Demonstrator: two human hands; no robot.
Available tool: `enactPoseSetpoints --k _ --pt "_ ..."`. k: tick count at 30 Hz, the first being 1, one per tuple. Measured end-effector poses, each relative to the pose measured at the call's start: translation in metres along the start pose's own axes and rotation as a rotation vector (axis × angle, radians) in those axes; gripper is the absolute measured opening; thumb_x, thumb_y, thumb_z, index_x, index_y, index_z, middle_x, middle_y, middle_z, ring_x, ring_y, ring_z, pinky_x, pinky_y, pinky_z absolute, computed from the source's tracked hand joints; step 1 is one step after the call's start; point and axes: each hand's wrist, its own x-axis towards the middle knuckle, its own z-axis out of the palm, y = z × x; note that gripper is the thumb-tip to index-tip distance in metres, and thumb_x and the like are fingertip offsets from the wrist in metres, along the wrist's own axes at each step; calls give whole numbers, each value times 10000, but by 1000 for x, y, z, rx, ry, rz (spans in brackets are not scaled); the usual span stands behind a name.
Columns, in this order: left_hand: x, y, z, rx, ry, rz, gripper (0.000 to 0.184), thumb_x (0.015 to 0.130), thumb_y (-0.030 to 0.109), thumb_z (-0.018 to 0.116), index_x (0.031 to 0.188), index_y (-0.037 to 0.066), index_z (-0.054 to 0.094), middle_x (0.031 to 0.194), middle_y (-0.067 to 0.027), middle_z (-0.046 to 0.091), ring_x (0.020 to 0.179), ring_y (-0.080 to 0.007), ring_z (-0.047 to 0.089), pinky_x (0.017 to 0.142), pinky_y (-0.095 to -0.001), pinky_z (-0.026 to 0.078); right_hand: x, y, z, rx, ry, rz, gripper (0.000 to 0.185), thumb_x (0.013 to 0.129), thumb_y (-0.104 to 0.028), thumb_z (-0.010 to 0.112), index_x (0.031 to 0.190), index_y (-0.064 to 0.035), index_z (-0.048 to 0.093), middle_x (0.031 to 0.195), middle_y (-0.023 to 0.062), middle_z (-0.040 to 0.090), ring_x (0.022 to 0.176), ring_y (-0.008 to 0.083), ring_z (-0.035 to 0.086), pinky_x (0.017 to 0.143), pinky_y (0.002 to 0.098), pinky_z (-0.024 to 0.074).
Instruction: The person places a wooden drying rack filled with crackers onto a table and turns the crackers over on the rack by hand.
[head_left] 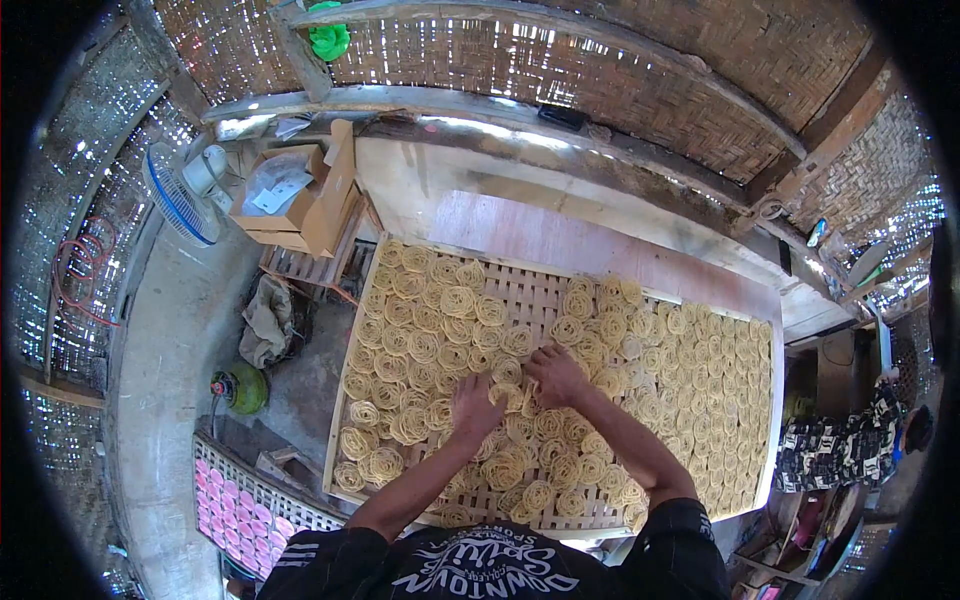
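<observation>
As you scan from the left, you get a fan (180,195), a cardboard box (325,228), a green gas cylinder (245,388) and, lower, pink rounds (235,510) on a mesh rack. Next, your slatted tray (520,290), its left part packed with coiled noodle nests (422,347). Your left hand (478,408) is down among them, fingers bent and slightly parted; can't tell if they grip anything. Key relation: one noodle nest (511,397) sits between your hands, just right of your left thumb and left of your right hand (557,377); left looks nearer. It's round, so no long axis. Your right fingers curl down, mostly hidden; can't tell their hold. Bare slats show above your hands. Further right, tighter rows, then patterned dark cloth (840,440), probably someone's clothing.
</observation>
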Motion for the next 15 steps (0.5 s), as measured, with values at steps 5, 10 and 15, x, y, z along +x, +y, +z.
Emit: enactPoseSetpoints --k 5,10,15 --pt "30 1 11 130 17 -28 516 812 307 741 1212 31 568 1171 -171 511 1133 -362 514 955 -500 427 -5 10 -42 62 206 230 357 750 -139 698 1090 -71 613 1080 139 602 1050 322 565 930 457 437" --pt "39 11 7 14 -12 -44 358 807 163 727 1108 50 572 1101 -179 567 1044 -371 580 873 -471 481 -35 -23 -11 -37 315 60 412 774 -126 656 1178 -79 587 1180 131 582 1140 351 532 1008 490 403" --pt "52 0 15 -315 -58 -112 276 809 37 653 1061 44 540 990 -194 622 878 -393 641 762 -465 517 -50 -42 21 96 163 24 431 758 -212 664 1168 -93 602 1199 151 575 1227 353 497 1085 498 360"
